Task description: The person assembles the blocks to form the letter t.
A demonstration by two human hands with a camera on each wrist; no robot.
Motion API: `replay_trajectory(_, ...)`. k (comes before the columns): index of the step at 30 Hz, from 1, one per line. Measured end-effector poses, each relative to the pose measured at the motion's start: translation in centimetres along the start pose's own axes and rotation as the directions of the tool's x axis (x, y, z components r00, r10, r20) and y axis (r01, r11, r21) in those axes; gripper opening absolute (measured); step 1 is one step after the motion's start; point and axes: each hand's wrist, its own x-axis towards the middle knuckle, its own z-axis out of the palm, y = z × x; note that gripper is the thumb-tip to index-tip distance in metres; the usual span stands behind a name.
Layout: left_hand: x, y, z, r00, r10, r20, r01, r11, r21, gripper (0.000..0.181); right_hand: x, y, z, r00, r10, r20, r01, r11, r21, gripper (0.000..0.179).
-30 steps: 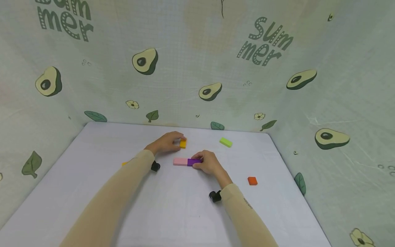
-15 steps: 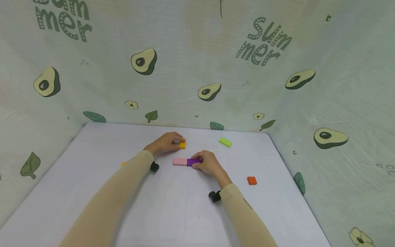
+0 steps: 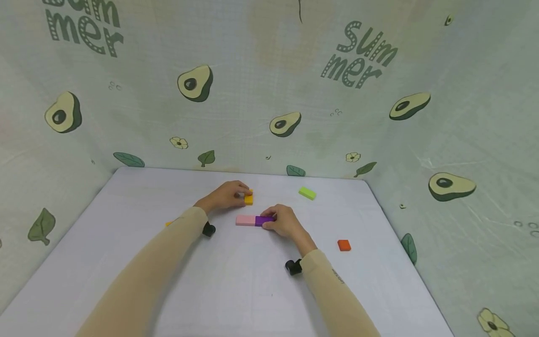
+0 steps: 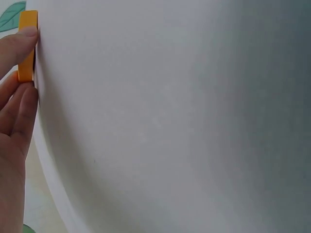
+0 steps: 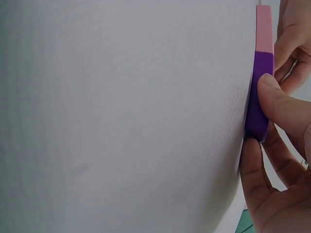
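Observation:
My left hand [image 3: 229, 194] pinches an orange-yellow block [image 3: 249, 200] behind the row of blocks. In the left wrist view, the thumb lies on one face of that block [image 4: 26, 53] and the other fingers sit at its end. My right hand [image 3: 284, 222] grips a purple block [image 3: 263, 221], thumb on its near side. End to end with the purple block lies a pink block [image 3: 245, 220], making one straight bar. The right wrist view shows the purple block [image 5: 260, 97] flat on the table, fingertips at its outer end.
A lime green block [image 3: 307, 193] lies at the back right of the white table [image 3: 236, 290], a red-orange block [image 3: 344, 245] to the right. Another yellow piece [image 3: 169, 223] is mostly hidden behind the left sleeve. A patterned cloth [image 3: 236, 121] hangs around the table.
The left hand and its orange-yellow block have shifted slightly toward the near side, closer to the pink block. The right hand, purple block and pink block stay in place.

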Motion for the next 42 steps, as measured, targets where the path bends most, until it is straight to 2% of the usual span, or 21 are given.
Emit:
replay_trajectory(11,-0.3,0.4,0.4,0.998,0.057,0.018,-0.056,0.998,-0.031,0.046,0.1,0.2,0.1,1.0,-0.012,0.002,0.012,1.0,-0.014,0.024)
replay_trajectory(26,-0.7,0.7,0.8,0.996,0.078,0.033,-0.076,0.995,-0.072,0.043,0.2,0.3,0.0,0.999,-0.033,-0.003,0.032,0.999,-0.035,0.024)
replay_trajectory(42,-0.2,1.1,1.1,0.991,0.116,0.067,-0.113,0.993,-0.042,0.041,0.4,0.4,0.2,1.0,-0.021,-0.01,0.02,0.999,-0.046,0.023)
